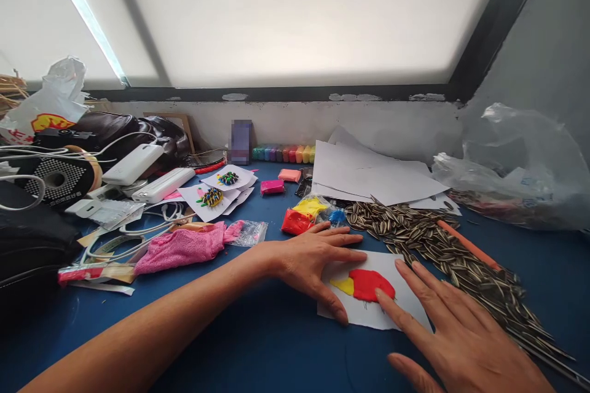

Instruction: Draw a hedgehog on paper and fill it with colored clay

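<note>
A small sheet of white paper (378, 319) lies on the blue table before me. On it is a flat patch of red modelling clay (369, 284) joined on its left to a smaller yellow piece (343, 285); short pencil lines show under the red. My left hand (313, 264) rests over the sheet's left side, fingers spread, holding nothing. With fingers apart, my right hand (465, 325) reaches in from the right, and its index fingertip touches the lower right of the red clay. Packets of red clay (295, 221) and yellow clay (313, 205) lie just beyond my left hand.
Striped sunflower seeds (415, 227) spread along the right, with an orange stick (468, 244) among them. Large white sheets (378, 175) lie behind. A pink cloth (182, 249), cables and white power banks (166, 185) crowd the left. A plastic bag (520, 178) sits back right.
</note>
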`<state>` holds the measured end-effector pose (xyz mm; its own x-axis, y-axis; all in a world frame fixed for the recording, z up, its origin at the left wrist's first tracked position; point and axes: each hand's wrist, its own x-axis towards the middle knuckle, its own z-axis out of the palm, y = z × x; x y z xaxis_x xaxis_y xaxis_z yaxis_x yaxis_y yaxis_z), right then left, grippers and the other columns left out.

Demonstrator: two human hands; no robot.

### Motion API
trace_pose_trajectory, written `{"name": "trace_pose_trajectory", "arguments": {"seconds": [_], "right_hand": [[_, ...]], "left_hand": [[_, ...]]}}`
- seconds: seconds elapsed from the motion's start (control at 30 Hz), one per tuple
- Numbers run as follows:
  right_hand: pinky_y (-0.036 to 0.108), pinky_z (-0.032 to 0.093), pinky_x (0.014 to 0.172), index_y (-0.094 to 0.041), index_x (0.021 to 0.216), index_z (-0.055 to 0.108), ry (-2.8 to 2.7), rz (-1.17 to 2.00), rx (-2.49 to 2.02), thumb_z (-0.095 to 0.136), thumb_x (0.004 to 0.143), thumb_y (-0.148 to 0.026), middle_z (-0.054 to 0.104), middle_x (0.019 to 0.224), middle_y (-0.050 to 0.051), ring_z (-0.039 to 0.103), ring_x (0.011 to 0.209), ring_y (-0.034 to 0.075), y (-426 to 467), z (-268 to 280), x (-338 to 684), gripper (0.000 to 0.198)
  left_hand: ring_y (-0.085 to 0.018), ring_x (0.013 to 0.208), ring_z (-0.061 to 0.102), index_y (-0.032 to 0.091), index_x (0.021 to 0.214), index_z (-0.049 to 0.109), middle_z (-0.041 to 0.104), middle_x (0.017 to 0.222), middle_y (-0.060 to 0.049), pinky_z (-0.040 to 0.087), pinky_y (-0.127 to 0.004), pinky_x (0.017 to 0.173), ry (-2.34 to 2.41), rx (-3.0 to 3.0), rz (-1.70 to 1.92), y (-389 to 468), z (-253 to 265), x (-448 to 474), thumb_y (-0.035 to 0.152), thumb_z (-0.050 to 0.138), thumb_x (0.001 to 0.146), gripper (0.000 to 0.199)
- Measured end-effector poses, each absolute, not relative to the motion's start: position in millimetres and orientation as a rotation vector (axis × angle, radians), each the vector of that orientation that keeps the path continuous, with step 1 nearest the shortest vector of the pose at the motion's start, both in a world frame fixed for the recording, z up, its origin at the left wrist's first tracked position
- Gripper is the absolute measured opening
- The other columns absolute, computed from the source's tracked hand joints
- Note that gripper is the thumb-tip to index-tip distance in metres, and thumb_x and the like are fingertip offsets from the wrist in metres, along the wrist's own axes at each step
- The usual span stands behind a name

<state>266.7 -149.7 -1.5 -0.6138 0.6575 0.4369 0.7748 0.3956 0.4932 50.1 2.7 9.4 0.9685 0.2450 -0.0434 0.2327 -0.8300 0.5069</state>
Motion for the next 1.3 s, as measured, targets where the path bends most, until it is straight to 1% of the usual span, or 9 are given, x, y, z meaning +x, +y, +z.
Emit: {"name": "trace_pose_trajectory", "arguments": {"seconds": [0.13,0.27,0.43,0.57,0.7,0.9,1.0,1.2,1.3], "right_hand": [[0.050,0.058,0.070,-0.023,0.101,0.079,-2.479,-0.986,-1.277,0.051,0.084,-0.056,0.069,0.115,0.024,0.068,0.103,0.039,-149.5,1.1,268.5,0.047],[0.049,0.059,0.072,-0.025,0.105,0.077,-2.486,-0.895,-1.237,0.050,0.087,-0.052,0.067,0.120,0.022,0.064,0.110,0.039,-151.7,2.3,266.0,0.042],[0.048,0.059,0.078,-0.025,0.101,0.075,-2.417,-0.635,-1.315,0.045,0.092,-0.038,0.063,0.128,0.019,0.052,0.126,0.036,-155.8,-3.5,257.2,0.034],[0.052,0.056,0.085,-0.025,0.111,0.071,-2.369,-0.469,-1.426,0.046,0.093,-0.036,0.053,0.140,0.016,0.043,0.134,0.036,-155.0,-8.1,253.6,0.032],[0.054,0.054,0.088,-0.027,0.115,0.070,-2.358,-0.391,-1.497,0.049,0.093,-0.035,0.049,0.145,0.013,0.041,0.136,0.036,-153.4,-12.0,254.7,0.031],[0.048,0.053,0.090,-0.025,0.114,0.070,-2.362,-0.465,-1.437,0.047,0.095,-0.033,0.047,0.147,0.013,0.039,0.137,0.033,-150.7,-11.3,258.5,0.031],[0.053,0.048,0.093,-0.023,0.120,0.067,-2.403,-0.621,-1.340,0.051,0.091,-0.034,0.046,0.147,0.018,0.035,0.139,0.037,-147.8,-12.1,260.0,0.035],[0.052,0.034,0.104,-0.022,0.117,0.068,-2.376,-0.793,-1.296,0.051,0.091,-0.042,0.057,0.137,0.017,0.040,0.136,0.035,-145.5,-17.3,259.4,0.037],[0.051,0.037,0.100,-0.017,0.120,0.066,-2.457,-0.863,-1.245,0.050,0.091,-0.041,0.055,0.138,0.021,0.042,0.134,0.036,-144.9,-17.0,261.7,0.041]], "left_hand": [[-0.029,0.148,0.008,0.023,0.148,0.035,0.018,0.159,-0.009,0.000,-0.051,0.119,0.351,2.581,0.027,2.3,9.0,50.3,0.066,0.071,0.069,0.097],[-0.028,0.148,0.008,0.023,0.148,0.035,0.018,0.159,-0.008,0.000,-0.051,0.119,0.349,2.577,0.031,1.5,9.1,50.5,0.065,0.071,0.070,0.095],[-0.029,0.148,0.007,0.023,0.147,0.035,0.018,0.159,-0.008,0.000,-0.052,0.119,0.353,2.572,0.037,1.0,9.5,50.5,0.065,0.072,0.070,0.095],[-0.031,0.148,0.008,0.023,0.147,0.037,0.019,0.159,-0.009,0.001,-0.054,0.118,0.345,2.574,0.044,1.7,8.6,50.7,0.064,0.073,0.069,0.095],[-0.033,0.148,0.007,0.022,0.147,0.035,0.017,0.159,-0.009,0.002,-0.055,0.118,0.316,2.579,0.055,2.8,8.2,50.4,0.065,0.071,0.071,0.095],[-0.031,0.148,0.004,0.024,0.148,0.034,0.016,0.159,-0.009,0.000,-0.055,0.117,0.324,2.576,0.029,3.3,9.2,49.7,0.067,0.070,0.070,0.095],[-0.031,0.148,0.005,0.023,0.147,0.035,0.017,0.159,-0.009,0.000,-0.054,0.117,0.322,2.580,0.031,3.4,9.4,49.9,0.067,0.068,0.071,0.094],[-0.031,0.148,0.006,0.023,0.148,0.034,0.017,0.159,-0.009,0.000,-0.054,0.118,0.304,2.586,0.055,3.5,8.6,49.8,0.066,0.068,0.073,0.093],[-0.031,0.148,0.007,0.024,0.147,0.035,0.018,0.159,-0.008,0.001,-0.054,0.118,0.322,2.571,0.050,2.9,8.2,49.8,0.065,0.070,0.072,0.093]]}}
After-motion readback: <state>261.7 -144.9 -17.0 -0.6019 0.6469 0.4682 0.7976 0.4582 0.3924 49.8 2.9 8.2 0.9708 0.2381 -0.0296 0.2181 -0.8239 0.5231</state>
